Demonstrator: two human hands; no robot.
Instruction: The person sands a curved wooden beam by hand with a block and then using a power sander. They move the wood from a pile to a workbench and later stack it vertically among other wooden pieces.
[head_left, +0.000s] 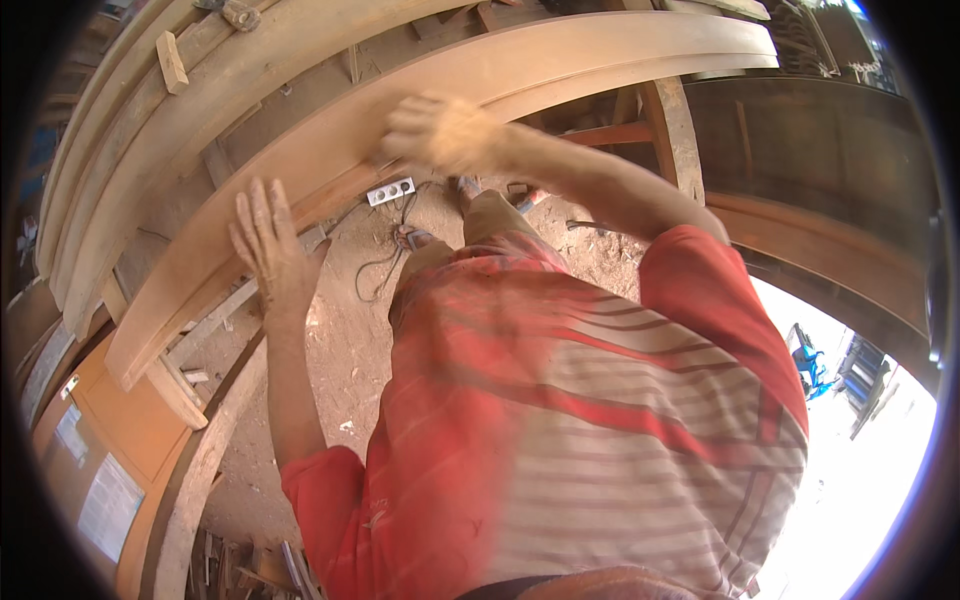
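Under left grip and right grip, head view: a long wooden board, reaching past both sides of the pair.
Left fingers: straight, laid on the board's face, not wrapped round it.
Right fingers: outstretched over the board and blurred, closed on nothing visible; whether they press or hover, I cannot tell.
Beyond the left grip: more planks, a small wood block lying across them.
Between the grips, toward the red striped shirt: a white power strip.
Board's handling: probably stiff and heavy for its length, perhaps slippery if dusty; best held by both long edges, grips well apart.
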